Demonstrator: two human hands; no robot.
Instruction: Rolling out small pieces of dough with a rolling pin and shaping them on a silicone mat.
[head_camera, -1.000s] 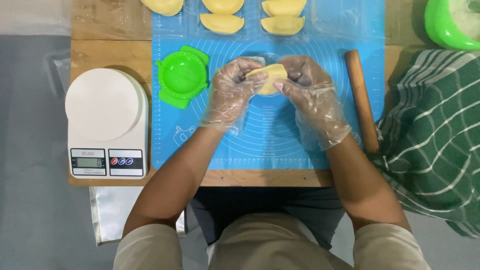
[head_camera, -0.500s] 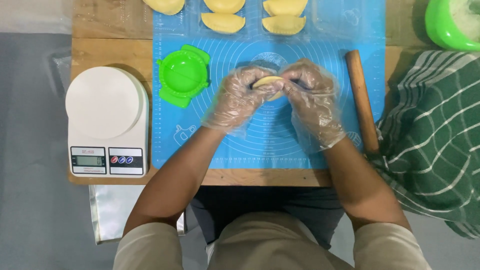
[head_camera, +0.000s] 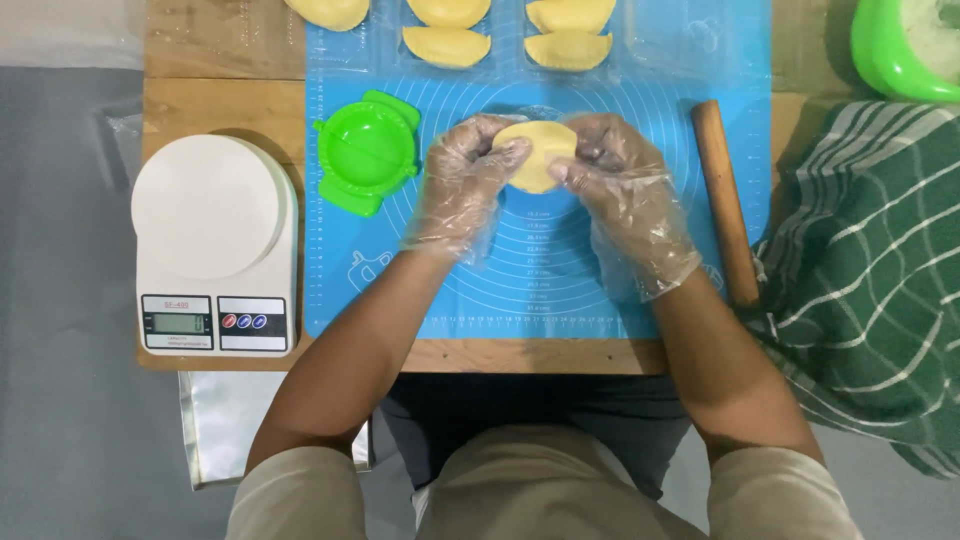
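- Together, the gloved left hand (head_camera: 462, 180) and right hand (head_camera: 618, 190) gripped a round yellow dough piece (head_camera: 536, 155), fingers closed on its edges, above the blue mat (head_camera: 540, 270).
- Beside the left hand lay an open green press mould (head_camera: 366, 152).
- Further left on the counter (head_camera: 215, 105) stood a white scale (head_camera: 214, 245).
- Right of the hands lay a wooden rolling pin (head_camera: 725, 200).

Four folded yellow pastries are lying along the far edge: one (head_camera: 330, 12) at the left, one (head_camera: 447, 45) below another (head_camera: 449, 10), and a stacked pair (head_camera: 570, 48). One dough round (head_camera: 536, 155) is showing between two gloved hands. One green press (head_camera: 365, 152), one scale (head_camera: 215, 245), one rolling pin (head_camera: 725, 200), one green bowl (head_camera: 900, 50), one blue mat (head_camera: 540, 280) are sitting on the worktop.
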